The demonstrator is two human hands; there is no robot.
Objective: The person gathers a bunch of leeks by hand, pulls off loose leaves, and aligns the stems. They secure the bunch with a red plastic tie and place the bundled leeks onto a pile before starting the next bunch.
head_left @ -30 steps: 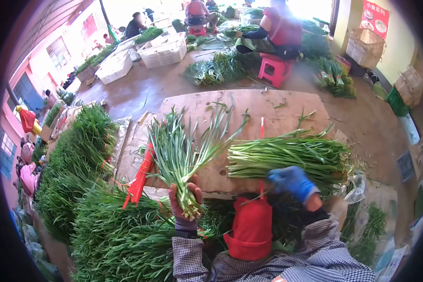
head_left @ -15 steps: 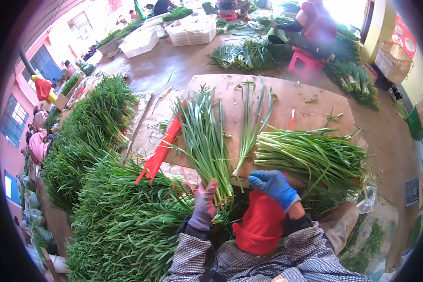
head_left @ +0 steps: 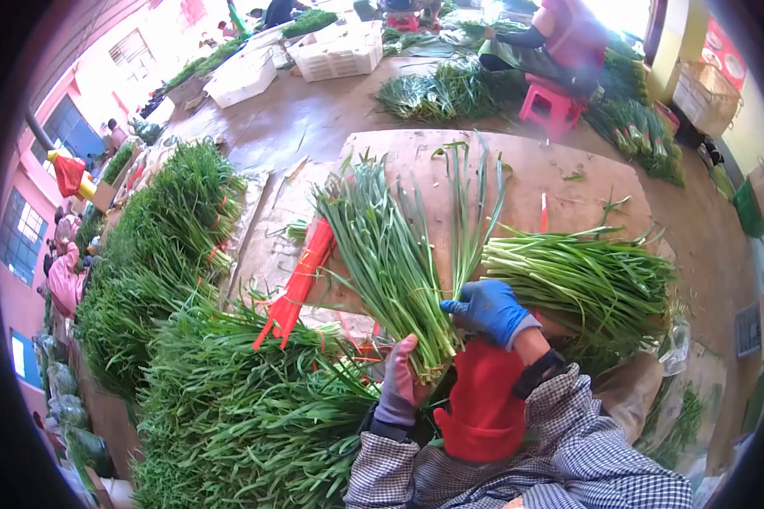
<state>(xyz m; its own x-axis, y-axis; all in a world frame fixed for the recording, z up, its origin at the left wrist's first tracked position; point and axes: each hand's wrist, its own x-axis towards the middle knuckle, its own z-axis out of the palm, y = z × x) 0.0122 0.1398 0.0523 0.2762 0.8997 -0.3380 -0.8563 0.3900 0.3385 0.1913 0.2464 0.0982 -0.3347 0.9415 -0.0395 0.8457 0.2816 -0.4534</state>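
My left hand (head_left: 399,382), in a purple-grey glove, holds the root end of a large bunch of long green stalks (head_left: 386,246). My right hand (head_left: 488,311), in a blue glove, is closed at the lower end of a few thin stalks (head_left: 463,204), its fingertips against the right side of the bunch. Those thin stalks fan upward over the brown board (head_left: 382,148). A thick pile of cut stalks (head_left: 581,276) lies on the board to the right. Red strips (head_left: 301,284) lie left of the bunch.
Heaped green bundles (head_left: 238,407) fill the left side. A red cloth (head_left: 484,403) is below my hands. White crates (head_left: 339,53) stand at the back. A person (head_left: 564,42) sits on a pink stool (head_left: 552,103) beyond the board.
My left hand has moved right with the bunch, bringing it beside the thin stalks. My right hand has moved slightly right and up and closed on the thin stalks' lower end.
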